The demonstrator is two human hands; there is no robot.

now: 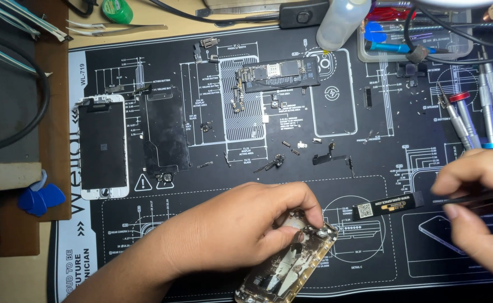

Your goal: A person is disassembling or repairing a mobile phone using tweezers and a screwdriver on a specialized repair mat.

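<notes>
The left hand (241,224) clamps the gutted gold phone housing (288,266) to the repair mat (257,168) at the near edge, steadying it. Right hand (476,196) pinches tweezers (482,196) shut, tips beside a black flex part (395,205). Farther back, screen (102,147), shield plate (165,136) and logic board (280,74) lie sorted apart.

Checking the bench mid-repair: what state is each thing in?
Phone housing: opened, gripped by left hand.
Tweezers: held in right hand.
Screen assembly: detached, lying flat.
Metal shield plate: removed, flat.
Logic board: out, on mat.
Bottle: upright.
</notes>
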